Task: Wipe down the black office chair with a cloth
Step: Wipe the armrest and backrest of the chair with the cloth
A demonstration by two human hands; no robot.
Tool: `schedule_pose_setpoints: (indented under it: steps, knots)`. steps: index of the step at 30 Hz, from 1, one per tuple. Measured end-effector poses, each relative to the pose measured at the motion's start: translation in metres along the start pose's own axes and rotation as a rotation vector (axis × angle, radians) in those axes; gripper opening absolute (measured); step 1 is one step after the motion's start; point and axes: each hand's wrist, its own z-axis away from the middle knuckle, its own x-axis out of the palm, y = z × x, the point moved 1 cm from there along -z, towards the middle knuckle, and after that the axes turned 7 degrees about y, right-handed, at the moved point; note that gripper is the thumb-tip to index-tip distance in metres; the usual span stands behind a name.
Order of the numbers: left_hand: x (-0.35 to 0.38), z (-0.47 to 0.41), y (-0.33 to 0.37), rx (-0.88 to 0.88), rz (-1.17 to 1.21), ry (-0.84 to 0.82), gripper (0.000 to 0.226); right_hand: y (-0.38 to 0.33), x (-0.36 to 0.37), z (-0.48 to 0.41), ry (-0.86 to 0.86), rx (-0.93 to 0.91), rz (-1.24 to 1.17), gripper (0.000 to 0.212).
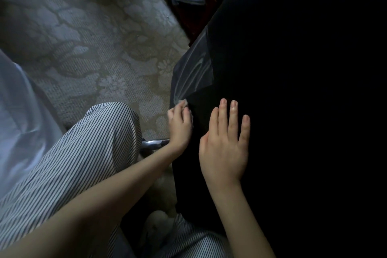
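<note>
- Head view: the left grip (180,126) has its fingers curled round a small pale cloth (182,102), pressed against the left edge of the black office chair (293,90).
- The right grip (225,144) lies flat with straight fingers on the chair's dark face, just beside the left.
- Striped trousers (73,153) are at lower left, and patterned carpet (94,58) lies beyond.
</note>
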Motion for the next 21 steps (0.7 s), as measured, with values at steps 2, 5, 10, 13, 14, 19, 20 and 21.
schedule_pose_setpoints:
  steps: [2,5,10,13,14,19,20,21]
  knots:
    - [0.000,0.005,0.022,0.117,0.040,-0.027,0.034,0.003,0.001,0.004,-0.001,-0.025,0.014,0.059]
    - [-0.002,0.015,0.050,0.291,0.098,-0.059,0.034,0.006,0.003,0.010,0.019,-0.057,0.023,0.060]
    - [-0.004,0.036,0.082,0.588,0.192,-0.073,0.041,0.013,0.005,0.022,0.070,-0.051,0.016,0.070]
    - [-0.007,0.038,0.089,0.766,0.202,-0.084,0.038,0.019,0.006,0.032,0.116,-0.043,-0.022,0.063]
    - [-0.006,0.037,0.089,0.815,0.201,-0.083,0.036,0.020,0.007,0.036,0.130,-0.052,-0.032,0.058]
    - [-0.005,0.044,0.079,0.863,0.181,-0.027,0.035,0.024,0.004,0.049,0.154,0.006,-0.172,0.050]
    - [-0.004,0.044,0.074,0.860,0.171,-0.020,0.035,0.023,0.001,0.050,0.162,0.056,-0.256,0.048]
    - [-0.002,0.043,0.070,0.846,0.177,-0.016,0.033,0.021,-0.002,0.050,0.176,0.103,-0.346,0.047]
